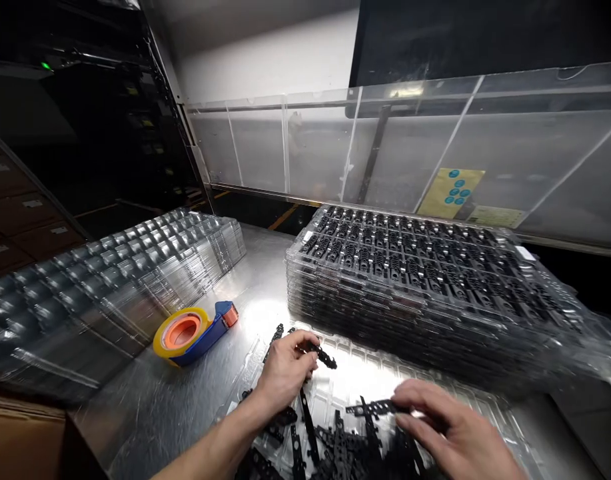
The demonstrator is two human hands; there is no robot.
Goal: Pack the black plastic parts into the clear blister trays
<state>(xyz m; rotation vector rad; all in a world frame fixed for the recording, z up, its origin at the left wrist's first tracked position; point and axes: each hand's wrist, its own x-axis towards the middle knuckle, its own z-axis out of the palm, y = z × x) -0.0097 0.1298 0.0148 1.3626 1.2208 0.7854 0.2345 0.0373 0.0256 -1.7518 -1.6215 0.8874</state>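
My left hand is closed around a slim black plastic part, whose notched end sticks out to the right. Between the thumb and fingers of my right hand is a second black plastic strip with holes along it. Both hands are over a clear plastic tray on the bench. A loose pile of similar black parts lies on its near side, below and between my hands. One more black part lies at the tray's left, partly behind my left hand.
A tall stack of clear trays filled with black parts stands behind the work tray. To the left is a stack of clear trays. A blue tape dispenser with yellow tape rests on the metal bench. A cardboard box is at lower left.
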